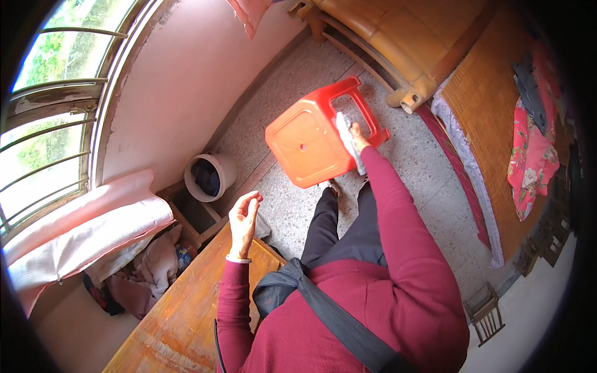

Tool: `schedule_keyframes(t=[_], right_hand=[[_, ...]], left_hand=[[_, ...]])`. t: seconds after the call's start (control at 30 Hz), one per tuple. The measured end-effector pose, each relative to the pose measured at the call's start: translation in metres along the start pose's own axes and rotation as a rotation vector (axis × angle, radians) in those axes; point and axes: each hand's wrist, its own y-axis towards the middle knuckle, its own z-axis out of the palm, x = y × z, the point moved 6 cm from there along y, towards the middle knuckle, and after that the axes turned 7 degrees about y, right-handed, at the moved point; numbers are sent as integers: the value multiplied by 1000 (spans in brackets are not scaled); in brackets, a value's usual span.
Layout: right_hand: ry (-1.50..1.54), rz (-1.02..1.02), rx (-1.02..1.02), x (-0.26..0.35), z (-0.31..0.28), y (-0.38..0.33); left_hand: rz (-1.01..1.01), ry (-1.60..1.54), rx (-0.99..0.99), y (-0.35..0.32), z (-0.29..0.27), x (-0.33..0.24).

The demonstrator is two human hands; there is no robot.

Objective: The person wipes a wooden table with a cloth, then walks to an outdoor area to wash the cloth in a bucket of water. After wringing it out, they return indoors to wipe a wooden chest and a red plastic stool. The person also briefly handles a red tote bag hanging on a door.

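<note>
A red plastic stool [305, 133] is in front of my feet, its square seat turned up towards me and its legs showing at the right side. My right hand [357, 137] is at the seat's right edge, closed on a white cloth [346, 142] that lies against the stool. Part of the fingers is hidden by the cloth and the angle. Away from the stool, my left hand [242, 221] is raised over the corner of the wooden table. Its fingers are loosely bent, and nothing shows in them.
A white bucket [221, 177] with dark cloth inside stands by the wall. The wooden table [180, 304] is close on my left, below a barred window [56, 93]. Bamboo furniture [398, 56] is ahead, and a mat-covered bed [479, 124] is at the right.
</note>
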Motion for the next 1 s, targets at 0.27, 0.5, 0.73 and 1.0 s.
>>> schedule_keyframes(t=[0.27,0.5,0.73,1.0], right_hand=[[-130,-65,-135,-5,-108,43],[122,-247,-206,49,-131,-6],[487,-34,-342,65,-191,-74],[795,-137,-163,115,-231,-144]], left_hand=[[85,19,61,12,33,-29],[212,64,152,14,78,-91],[536,-12,304,-9,136,-240],[1517,-344,-4,-151,98,-453]])
